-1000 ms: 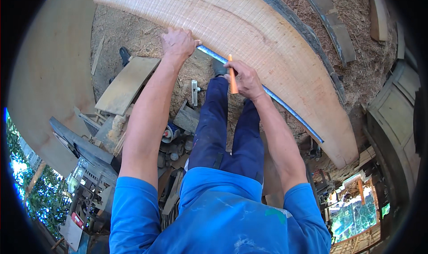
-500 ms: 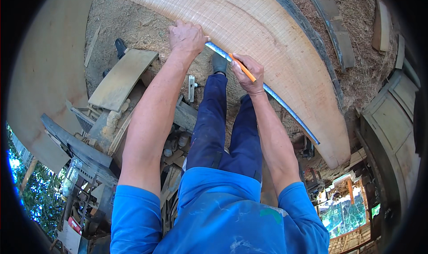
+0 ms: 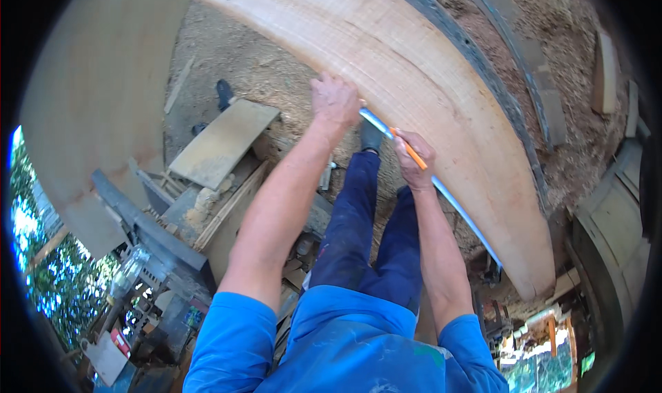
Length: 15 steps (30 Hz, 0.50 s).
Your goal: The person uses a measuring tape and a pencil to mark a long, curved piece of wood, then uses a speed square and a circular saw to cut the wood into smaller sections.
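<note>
A large curved wooden plank (image 3: pixel 441 110) stretches across from upper left to lower right. Along its near edge lies a long thin ruler (image 3: pixel 460 209), shiny with a blue-white gleam. My left hand (image 3: pixel 335 102) is closed at the ruler's far-left end, its fingertips curled down at the plank's edge and partly hidden. In my right hand (image 3: pixel 416 160) is an orange pencil (image 3: pixel 412 152), gripped by closed fingers, its far tip by the ruler. That hand rests over the ruler and covers a stretch of it.
A dark slab edge (image 3: pixel 507 107) borders the plank's far side. Left of me, a short board (image 3: pixel 224 143) sits atop a cluttered bench, near a large upright panel (image 3: pixel 103 110). A wooden cabinet (image 3: pixel 614 220) stands right. My shoe (image 3: pixel 371 136) is beneath the plank's edge; sawdust covers the ground.
The whole view has shifted, so plank, ruler and hands appear lower and further right. Both hands keep their holds, with little visible change against the plank.
</note>
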Tool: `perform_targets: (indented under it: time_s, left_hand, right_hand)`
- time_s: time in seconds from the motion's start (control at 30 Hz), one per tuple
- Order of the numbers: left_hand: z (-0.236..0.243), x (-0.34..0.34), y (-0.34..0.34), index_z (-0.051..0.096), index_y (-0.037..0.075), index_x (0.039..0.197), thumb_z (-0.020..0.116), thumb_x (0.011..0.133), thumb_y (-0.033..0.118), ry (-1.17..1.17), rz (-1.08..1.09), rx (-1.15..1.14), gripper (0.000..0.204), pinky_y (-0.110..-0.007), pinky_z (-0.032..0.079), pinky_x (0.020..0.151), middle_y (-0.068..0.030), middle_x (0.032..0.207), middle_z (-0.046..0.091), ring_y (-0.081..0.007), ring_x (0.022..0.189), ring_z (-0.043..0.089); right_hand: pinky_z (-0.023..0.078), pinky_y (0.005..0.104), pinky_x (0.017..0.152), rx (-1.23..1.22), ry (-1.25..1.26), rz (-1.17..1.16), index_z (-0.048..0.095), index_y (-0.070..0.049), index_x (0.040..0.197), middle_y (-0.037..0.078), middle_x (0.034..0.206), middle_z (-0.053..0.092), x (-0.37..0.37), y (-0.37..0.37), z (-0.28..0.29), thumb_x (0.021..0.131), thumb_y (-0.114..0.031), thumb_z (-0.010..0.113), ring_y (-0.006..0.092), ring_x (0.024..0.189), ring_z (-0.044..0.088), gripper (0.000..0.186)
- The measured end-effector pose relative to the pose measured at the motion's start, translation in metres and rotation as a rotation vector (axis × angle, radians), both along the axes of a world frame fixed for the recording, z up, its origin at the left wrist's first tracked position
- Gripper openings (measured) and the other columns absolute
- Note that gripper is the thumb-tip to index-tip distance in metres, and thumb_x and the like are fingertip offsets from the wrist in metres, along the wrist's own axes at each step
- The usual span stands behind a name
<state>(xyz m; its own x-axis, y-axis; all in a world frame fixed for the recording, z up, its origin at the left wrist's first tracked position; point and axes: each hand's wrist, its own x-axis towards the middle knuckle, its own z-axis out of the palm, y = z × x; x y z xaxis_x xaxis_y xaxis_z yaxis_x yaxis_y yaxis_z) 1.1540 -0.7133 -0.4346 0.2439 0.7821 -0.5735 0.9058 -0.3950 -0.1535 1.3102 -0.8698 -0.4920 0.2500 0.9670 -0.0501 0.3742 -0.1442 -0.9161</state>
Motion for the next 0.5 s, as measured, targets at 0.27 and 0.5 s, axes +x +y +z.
perform_targets:
  time_s: [0.27, 0.5]
  left_hand:
    - [0.002, -0.005, -0.001, 0.075, 0.014, 0.104, 0.067, 0.084, 0.055, -0.026, 0.002, 0.041, 0.046, -0.045, 0.046, 0.087, -0.0046, 0.106, 0.071, -0.0265, 0.109, 0.059]
    - [0.012, -0.016, -0.005, 0.074, 0.014, 0.107, 0.066, 0.085, 0.055, -0.018, 0.017, 0.027, 0.047, -0.044, 0.046, 0.088, -0.0048, 0.108, 0.07, -0.0265, 0.111, 0.058]
  right_hand:
    - [0.056, 0.0304, 0.072, -0.051, 0.113, -0.072, 0.072, 0.0, 0.101, 0.013, 0.091, 0.073, 0.002, 0.0, 0.006, 0.087, -0.004, 0.068, 0.0213, 0.08, 0.072, 0.014]
    - [0.055, 0.0314, 0.082, -0.185, 0.174, -0.356, 0.066, 0.001, 0.12, 0.014, 0.101, 0.072, 0.035, -0.026, 0.037, 0.1, -0.016, 0.057, 0.0201, 0.091, 0.071, 0.028]
